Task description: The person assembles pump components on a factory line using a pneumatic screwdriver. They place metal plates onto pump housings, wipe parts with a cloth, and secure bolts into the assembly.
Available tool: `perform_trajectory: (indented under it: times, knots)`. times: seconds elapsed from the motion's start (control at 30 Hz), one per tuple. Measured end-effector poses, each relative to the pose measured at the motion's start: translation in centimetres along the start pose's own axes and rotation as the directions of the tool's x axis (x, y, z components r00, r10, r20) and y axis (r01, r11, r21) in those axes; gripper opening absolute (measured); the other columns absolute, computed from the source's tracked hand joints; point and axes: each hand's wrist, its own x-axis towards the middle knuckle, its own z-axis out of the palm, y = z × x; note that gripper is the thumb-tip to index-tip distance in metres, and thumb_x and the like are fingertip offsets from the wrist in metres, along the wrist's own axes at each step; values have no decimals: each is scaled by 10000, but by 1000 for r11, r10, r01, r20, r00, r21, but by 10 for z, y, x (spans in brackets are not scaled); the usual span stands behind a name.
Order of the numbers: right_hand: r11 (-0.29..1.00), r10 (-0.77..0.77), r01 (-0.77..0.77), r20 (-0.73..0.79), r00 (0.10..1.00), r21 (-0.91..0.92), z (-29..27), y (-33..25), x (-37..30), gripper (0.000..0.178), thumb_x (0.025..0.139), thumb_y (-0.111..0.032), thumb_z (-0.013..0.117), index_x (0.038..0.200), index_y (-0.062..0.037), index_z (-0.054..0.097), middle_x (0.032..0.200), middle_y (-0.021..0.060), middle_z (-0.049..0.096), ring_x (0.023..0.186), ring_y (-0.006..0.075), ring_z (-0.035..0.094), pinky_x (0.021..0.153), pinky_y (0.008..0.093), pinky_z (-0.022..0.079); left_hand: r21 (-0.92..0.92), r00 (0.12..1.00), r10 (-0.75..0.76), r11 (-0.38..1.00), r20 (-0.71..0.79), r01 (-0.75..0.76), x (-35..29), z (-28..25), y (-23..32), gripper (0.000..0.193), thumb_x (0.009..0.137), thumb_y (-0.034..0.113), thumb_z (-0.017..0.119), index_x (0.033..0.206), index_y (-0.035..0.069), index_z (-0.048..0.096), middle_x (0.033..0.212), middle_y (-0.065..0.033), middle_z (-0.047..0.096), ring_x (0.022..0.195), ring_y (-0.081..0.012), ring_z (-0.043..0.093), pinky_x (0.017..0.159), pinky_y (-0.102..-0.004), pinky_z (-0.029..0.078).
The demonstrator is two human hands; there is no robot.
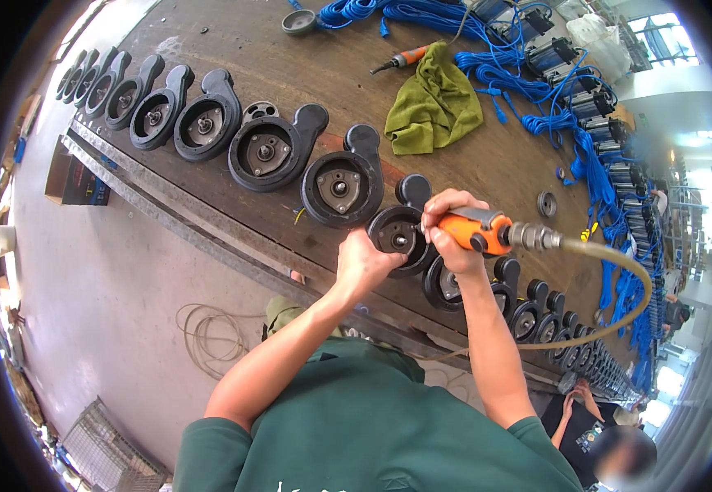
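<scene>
The left hand (364, 261), thumb extended, grips the near rim of a round black housing (382, 225) on the wooden bench (241, 49); the right hand (457, 225) curls around an orange pneumatic tool (487, 233), its long axis roughly sideways, nose leftward at the housing. The housing's rounded lobe (413, 190) points away. A translucent hose (648, 287) curves from the metal coupling (536, 237).
</scene>
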Motion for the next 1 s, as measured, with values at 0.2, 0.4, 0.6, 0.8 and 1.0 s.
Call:
perform_trajectory:
  times: [0.2, 0.4, 0.6, 0.8, 1.0]
  knots:
    - [996, -37, -22, -613, 789, -88, 36, 3, 3, 204, 865, 17, 555, 1064, -8, 520, 905, 71, 567, 679, 124, 552, 639, 262, 477, 12, 1000, 2, 1000, -4, -2, -1, -1, 4, 466, 640, 207, 850, 1034, -2, 715, 956, -180, 741, 917, -281, 725, 828, -371, 557]
    - [998, 55, -35, -504, 862, 49, 33, -1, 3, 270, 830, 61, 535, 1091, -7, 520, 904, 81, 570, 692, 135, 559, 636, 260, 479, 37, 1000, 0, 999, -25, 1, -1, -2, 1, 433, 640, 220, 845, 1000, 6, 734, 915, -171, 746, 880, -268, 733, 809, -361, 560]
    - [977, 132, -140, 60, 989, 161, -11, -15, 8, 349, 747, -108, 685, 1045, 32, 572, 933, 166, 623, 687, 163, 582, 661, 277, 503, 10, 999, 4, 1000, -45, -4, -2, 1, -2, 424, 642, 219, 842, 993, 4, 737, 914, -175, 746, 884, -268, 735, 809, -365, 562]
    - [988, 53, -143, -744, 666, -57, 50, -13, 18, 330, 794, 11, 615, 1119, 7, 560, 945, 102, 646, 747, 131, 598, 685, 265, 508, 47, 997, 16, 999, -73, -13, 2, 6, -11, 419, 643, 218, 842, 988, 4, 739, 913, -175, 746, 886, -269, 735, 810, -365, 562]
    - [960, 182, -199, 101, 978, 199, -21, -16, 8, 361, 702, -129, 735, 1016, 16, 631, 906, 139, 648, 710, 180, 595, 735, 327, 494, 46, 997, 24, 999, -66, -21, 1, 5, -9, 443, 641, 211, 843, 1016, 3, 731, 931, -181, 745, 890, -274, 733, 811, -364, 565]
